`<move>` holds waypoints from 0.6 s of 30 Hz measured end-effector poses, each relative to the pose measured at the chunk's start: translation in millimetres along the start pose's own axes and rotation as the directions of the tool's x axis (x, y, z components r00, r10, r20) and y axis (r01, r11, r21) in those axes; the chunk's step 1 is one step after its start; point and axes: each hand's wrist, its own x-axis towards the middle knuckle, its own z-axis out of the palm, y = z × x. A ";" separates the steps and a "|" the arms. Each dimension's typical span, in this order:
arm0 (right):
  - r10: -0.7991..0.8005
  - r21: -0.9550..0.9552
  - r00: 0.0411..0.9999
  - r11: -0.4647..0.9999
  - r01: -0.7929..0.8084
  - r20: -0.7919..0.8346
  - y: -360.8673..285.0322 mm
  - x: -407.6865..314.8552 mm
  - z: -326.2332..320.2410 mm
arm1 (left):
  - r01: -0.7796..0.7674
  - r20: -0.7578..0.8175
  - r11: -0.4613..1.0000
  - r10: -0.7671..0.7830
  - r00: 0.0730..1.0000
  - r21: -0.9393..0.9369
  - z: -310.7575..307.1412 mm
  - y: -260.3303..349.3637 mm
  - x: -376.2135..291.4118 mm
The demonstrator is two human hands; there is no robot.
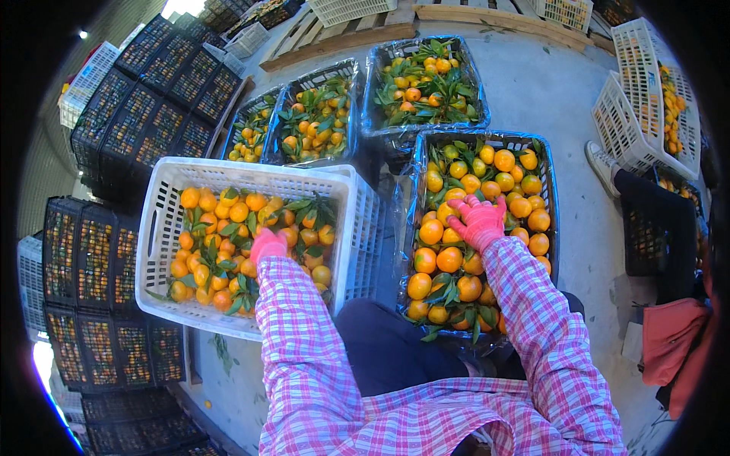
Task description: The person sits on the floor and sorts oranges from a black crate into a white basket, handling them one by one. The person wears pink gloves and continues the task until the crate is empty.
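My left hand (269, 244), in a pink glove, reaches among the oranges (226, 247) and green leaves inside a white plastic crate (162, 319). Its fingers are blurred and partly hidden, so any hold on a fruit cannot be made out. To the right stands a black plastic crate (551, 194) lined with clear film and filled with oranges (449, 259). My right hand (478, 221), gloved alike, rests on top of that fruit with its fingers spread. Some of those oranges are greenish yellow, and leaves lie between them.
Beyond are more film-lined crates of leafy oranges, including a back crate (426, 85) and a left one (316, 119). Stacked black crates (154, 97) line the left side. A wooden pallet (342, 37) lies behind. At right, another person's leg (656, 199) is near white crates (621, 122).
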 end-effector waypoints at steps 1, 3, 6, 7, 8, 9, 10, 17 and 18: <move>-0.004 0.002 1.000 1.000 0.004 0.000 -0.6 0.1 -0.4 | -0.026 -0.001 0.999 0.026 1.000 -0.031 14.4 -9.2 6.2; -0.001 -0.022 1.000 1.000 0.001 0.011 -1.5 -0.4 -1.6 | -0.046 0.092 0.997 0.052 0.994 -0.069 37.3 -19.6 11.6; 0.005 -0.019 1.000 1.000 -0.005 0.020 -2.3 -1.4 -4.4 | -0.114 0.036 0.973 0.124 0.992 -0.200 59.4 -8.0 14.1; 0.004 -0.007 0.999 1.000 -0.004 0.037 -2.5 -1.6 -5.3 | -0.128 -0.029 0.962 0.125 0.992 -0.241 62.4 -3.7 14.5; 0.001 -0.010 0.999 1.000 -0.001 0.037 -2.7 -2.7 -5.5 | -0.057 -0.076 0.946 0.034 0.997 -0.318 65.5 2.3 15.0; 0.001 -0.040 1.000 0.999 0.000 0.014 -1.9 -2.3 -6.1 | -0.080 -0.060 0.931 0.063 0.996 -0.356 65.5 6.1 16.3; 0.006 -0.034 1.000 0.999 -0.006 0.005 -2.4 -3.1 -5.0 | -0.101 -0.069 0.919 0.081 0.994 -0.381 64.0 8.6 17.4; 0.008 0.023 1.000 1.000 -0.007 -0.022 -0.8 -3.3 1.5 | -0.038 -0.038 -0.005 0.038 0.999 -0.999 -11.8 46.1 -19.2; 0.005 0.037 1.000 0.999 -0.005 -0.020 -0.2 -3.3 1.1 | -0.030 -0.059 -0.129 0.229 0.972 -0.991 -22.2 70.7 -37.2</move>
